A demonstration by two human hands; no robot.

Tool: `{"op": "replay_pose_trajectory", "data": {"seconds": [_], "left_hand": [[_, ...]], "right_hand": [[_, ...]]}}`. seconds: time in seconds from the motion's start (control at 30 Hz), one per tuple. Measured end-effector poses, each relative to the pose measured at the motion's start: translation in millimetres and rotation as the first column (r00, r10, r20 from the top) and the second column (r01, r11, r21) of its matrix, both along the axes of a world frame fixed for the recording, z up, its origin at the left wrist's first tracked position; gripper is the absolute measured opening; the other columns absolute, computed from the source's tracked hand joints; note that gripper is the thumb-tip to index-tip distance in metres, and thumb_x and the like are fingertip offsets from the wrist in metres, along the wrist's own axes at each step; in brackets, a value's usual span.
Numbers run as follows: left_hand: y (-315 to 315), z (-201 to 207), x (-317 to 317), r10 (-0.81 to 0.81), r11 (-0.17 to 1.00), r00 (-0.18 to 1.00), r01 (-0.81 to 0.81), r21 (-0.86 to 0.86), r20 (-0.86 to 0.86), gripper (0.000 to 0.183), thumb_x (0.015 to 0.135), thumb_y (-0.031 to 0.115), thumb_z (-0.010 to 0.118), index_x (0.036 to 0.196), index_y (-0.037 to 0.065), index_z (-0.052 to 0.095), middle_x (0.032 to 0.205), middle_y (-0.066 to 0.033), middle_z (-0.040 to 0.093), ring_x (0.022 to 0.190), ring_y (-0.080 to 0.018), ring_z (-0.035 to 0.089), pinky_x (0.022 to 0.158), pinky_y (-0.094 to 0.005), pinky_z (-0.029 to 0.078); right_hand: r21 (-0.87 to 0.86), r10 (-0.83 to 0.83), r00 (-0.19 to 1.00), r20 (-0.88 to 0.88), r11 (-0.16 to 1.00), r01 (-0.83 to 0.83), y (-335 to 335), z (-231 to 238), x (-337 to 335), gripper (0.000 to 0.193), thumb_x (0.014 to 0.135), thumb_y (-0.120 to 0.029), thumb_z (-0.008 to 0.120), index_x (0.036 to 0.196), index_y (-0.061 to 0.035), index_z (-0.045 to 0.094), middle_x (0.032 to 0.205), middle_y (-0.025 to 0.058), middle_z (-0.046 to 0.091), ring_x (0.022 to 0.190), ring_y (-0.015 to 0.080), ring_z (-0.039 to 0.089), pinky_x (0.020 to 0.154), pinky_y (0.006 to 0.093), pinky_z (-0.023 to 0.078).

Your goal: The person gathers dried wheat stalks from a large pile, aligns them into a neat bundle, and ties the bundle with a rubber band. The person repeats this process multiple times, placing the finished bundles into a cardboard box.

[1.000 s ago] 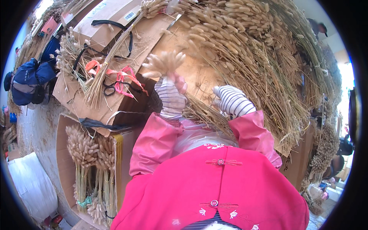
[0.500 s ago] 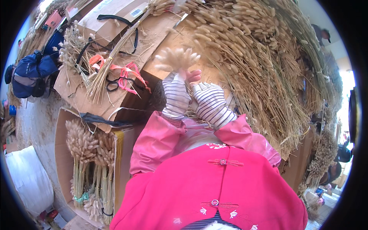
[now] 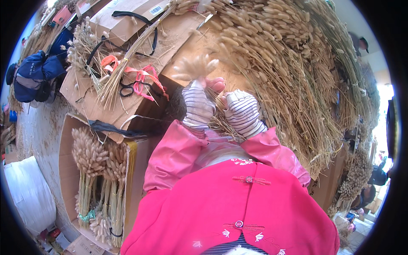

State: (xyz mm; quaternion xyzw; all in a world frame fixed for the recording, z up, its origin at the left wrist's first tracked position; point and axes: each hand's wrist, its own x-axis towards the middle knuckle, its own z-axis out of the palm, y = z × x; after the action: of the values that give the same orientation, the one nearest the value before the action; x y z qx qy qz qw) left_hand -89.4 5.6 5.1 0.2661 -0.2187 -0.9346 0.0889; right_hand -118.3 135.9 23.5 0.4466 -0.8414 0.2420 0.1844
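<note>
A small bunch of fluffy dried bunny tail grass [image 3: 196, 68] stands heads-up out of my left hand [image 3: 198, 104], whose fingers are wrapped around its stems. Both hands wear striped fingerless gloves. Just to the right, my right hand [image 3: 244, 112] is curled closed, its fingertips close to the stems below the left hand. Whatever it may hold is hidden by the glove. Loose stems [image 3: 222, 123] lie under and between the hands. A large heap of dried bunny tail grass [image 3: 293, 80] spreads over the cardboard surface to the right.
At the left, a cardboard box [image 3: 131, 182] holds tied grass bundles [image 3: 89, 157]. Above it, another carton [image 3: 80, 91] carries pink ties [image 3: 144, 80], a black strap [image 3: 155, 40] and loose stalks. A blue bag [image 3: 36, 76] and a white roll [image 3: 29, 193] are at the far left.
My right hand has moved slightly right and down, opening a gap from the left hand. The left hand still grips the bunch, now tilted a little more leftward.
</note>
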Motion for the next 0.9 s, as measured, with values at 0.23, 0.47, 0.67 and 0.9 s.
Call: {"op": "replay_pose_trajectory", "data": {"seconds": [0.23,0.47,0.67,0.9], "left_hand": [[-4,-67,-20,0.036,0.906,0.826,0.21,0.368,-0.562,0.023,0.096,0.024,0.039,0.089,0.007,0.053,0.069,-0.0043,0.051,0.047,-0.0106,0.032,0.043,-0.0266,0.031],[-13,-89,-31,0.029,0.879,0.588,0.37,0.301,-0.808,0.031,0.096,0.029,0.035,0.095,0.006,0.057,0.07,-0.0023,0.054,0.046,-0.0108,0.033,0.042,-0.028,0.031],[-11,-45,-15,-0.025,0.951,0.87,0.173,0.258,-0.493,0.016,0.091,0.023,0.047,0.083,0.009,0.05,0.061,0.0028,0.043,0.045,-0.0079,0.028,0.039,-0.0234,0.024],[-12,-4,-5,-0.072,0.93,0.839,0.252,0.268,-0.539,0.014,0.092,0.022,0.049,0.089,0.008,0.049,0.062,0.0034,0.042,0.046,-0.0065,0.026,0.041,-0.0222,0.025]], "right_hand": [[0.123,-0.1,0.993,0.061,0.988,0.092,12,-9,2,0.016,0.08,-0.013,0.06,0.071,-0.0047,0.051,0.062,0.0154,0.053,0.057,0.0319,0.054,0.051,0.0404,0.042],[0.811,-0.491,0.787,0.373,0.585,-0.019,63,11,-5,0.02,0.081,-0.025,0.058,0.081,-0.0056,0.065,0.072,0.0187,0.062,0.071,0.0339,0.062,0.065,0.043,0.049],[0.647,-0.422,0.85,0.315,0.75,0.133,86,51,1,0.028,0.079,-0.031,0.062,0.084,-0.003,0.063,0.074,0.0172,0.063,0.073,0.0337,0.061,0.067,0.0411,0.048],[-0.055,0.117,0.368,0.922,0.983,-0.174,32,24,-18,0.03,0.089,-0.029,0.057,0.085,0.0006,0.058,0.071,0.008,0.058,0.066,0.0138,0.051,0.062,0.031,0.043]]}}
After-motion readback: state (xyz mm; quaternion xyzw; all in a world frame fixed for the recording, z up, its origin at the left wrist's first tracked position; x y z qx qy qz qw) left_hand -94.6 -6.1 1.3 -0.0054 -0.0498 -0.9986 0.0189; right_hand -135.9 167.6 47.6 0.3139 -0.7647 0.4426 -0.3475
